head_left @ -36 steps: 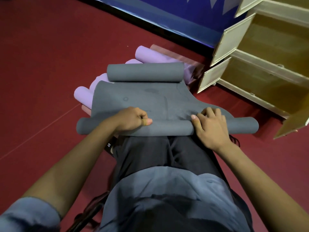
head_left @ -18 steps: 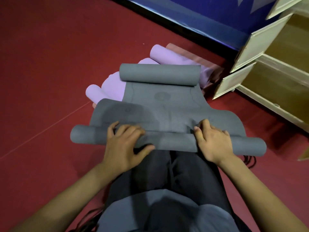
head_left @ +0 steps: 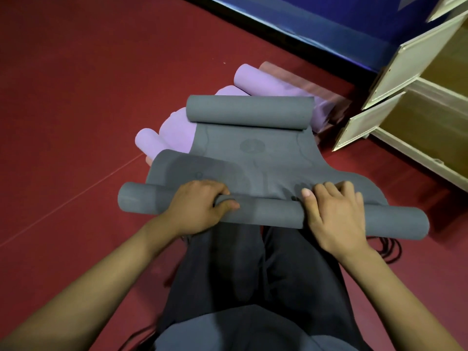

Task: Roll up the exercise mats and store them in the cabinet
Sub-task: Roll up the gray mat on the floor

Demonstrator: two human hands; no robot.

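The grey mat (head_left: 250, 158) lies across the person's lap, its near end wound into a roll (head_left: 268, 211) and its far end curled on the purple mats (head_left: 174, 133). The left hand (head_left: 200, 206) grips the roll, fingers curled over it; the right hand (head_left: 334, 214) presses on it with fingers bent. Rolling well probably needs even pressure from both hands, since the roll looks thicker at its ends. The cabinet (head_left: 395, 79) is cut off, and what lies under the mat is hidden.

Matt grey foam mat (head_left: 253, 158); painted wooden cabinet (head_left: 410, 62).
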